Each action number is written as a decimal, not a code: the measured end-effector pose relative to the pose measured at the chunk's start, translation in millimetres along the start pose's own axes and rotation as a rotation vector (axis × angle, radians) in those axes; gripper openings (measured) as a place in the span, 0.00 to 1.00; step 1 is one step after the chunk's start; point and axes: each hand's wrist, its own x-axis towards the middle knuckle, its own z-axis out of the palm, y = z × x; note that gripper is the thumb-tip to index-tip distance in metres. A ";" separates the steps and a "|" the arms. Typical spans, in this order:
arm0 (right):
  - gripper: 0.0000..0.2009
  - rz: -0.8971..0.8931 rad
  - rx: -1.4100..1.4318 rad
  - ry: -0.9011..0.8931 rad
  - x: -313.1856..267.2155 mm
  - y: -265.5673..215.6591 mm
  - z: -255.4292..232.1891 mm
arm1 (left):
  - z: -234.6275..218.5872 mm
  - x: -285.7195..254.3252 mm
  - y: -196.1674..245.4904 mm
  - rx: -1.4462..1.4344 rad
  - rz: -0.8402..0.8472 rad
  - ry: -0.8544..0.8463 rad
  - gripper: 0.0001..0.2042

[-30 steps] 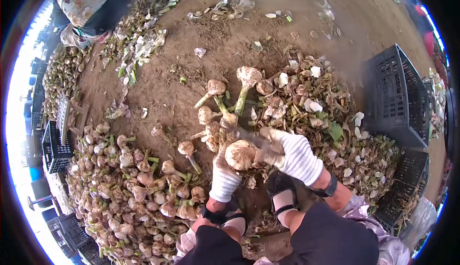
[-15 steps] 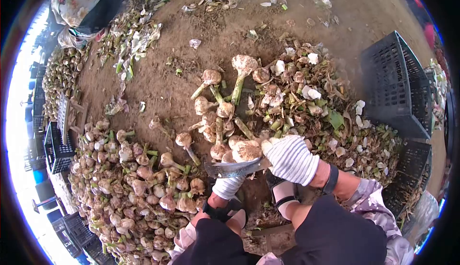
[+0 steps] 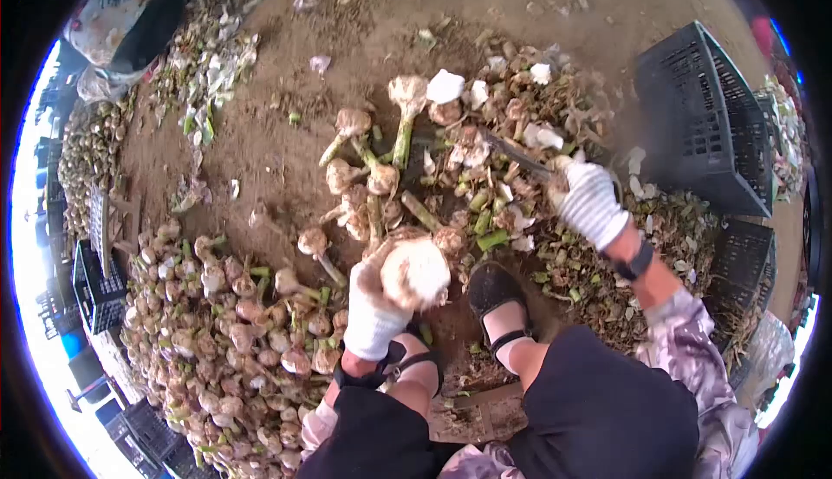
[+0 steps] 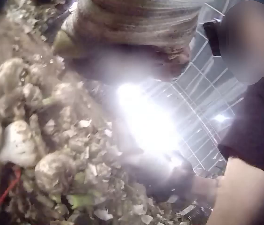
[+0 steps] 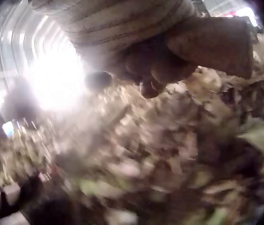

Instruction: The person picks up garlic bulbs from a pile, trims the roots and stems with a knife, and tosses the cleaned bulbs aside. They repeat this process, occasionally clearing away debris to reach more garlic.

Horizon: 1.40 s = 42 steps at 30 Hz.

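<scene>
From the head view you get the whole layout: a dirt floor (image 3: 286, 145), a big heap of untrimmed garlic (image 3: 230, 323) on the person's left, a pile of cut stalks and skins (image 3: 537, 202) ahead on the right, and black plastic crates (image 3: 706, 123) beyond that. The wrist cams don't show any of this properly; the left wrist view is mostly glare with a striped glove cuff and some blurry bulbs, and the right wrist view is motion blur, though it does show curled gloved fingers (image 5: 157, 65) wrapped on a brown handle up close. Back in the head view, the left hand (image 3: 373, 306) in a white glove grips a garlic bulb (image 3: 416, 273) just above the sandalled feet (image 3: 498, 301), cut face up. The right hand (image 3: 589, 200) is clamped round a knife (image 3: 516, 154), blade pointing over the trimmings pile. Half a second ago the two hands were together with the blade right under the bulb; now they're well apart, the right one swung out to the side. A few loose stalked bulbs (image 3: 368, 171) lie on the dirt between the heaps, nothing blocking the held bulb.
</scene>
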 end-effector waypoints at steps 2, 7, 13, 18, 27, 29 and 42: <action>0.15 -0.002 0.466 0.012 -12.8 -46.1 -11.5 | -7.6 29.7 -20.6 0.694 0.250 0.025 0.23; 0.23 0.192 1.269 -0.349 -23.2 -111.3 58.9 | 9.0 39.7 -21.5 1.696 0.651 0.011 0.25; 0.14 0.397 1.677 -0.224 -18.7 -112.8 45.4 | -1.6 32.7 -9.4 0.466 0.307 0.263 0.22; 0.16 0.046 0.908 -0.223 -11.5 -116.9 40.9 | 5.3 40.6 -33.1 0.204 0.122 0.130 0.11; 0.13 -0.203 0.244 -0.182 11.9 -85.6 26.6 | -3.7 34.3 -1.9 0.768 0.450 0.270 0.10; 0.13 0.043 0.220 -0.255 5.8 -56.5 23.3 | -37.6 27.0 4.4 0.627 0.661 0.429 0.12; 0.22 0.143 1.299 -0.212 -10.0 -94.7 60.0 | -45.5 6.5 -7.7 0.960 0.659 0.299 0.29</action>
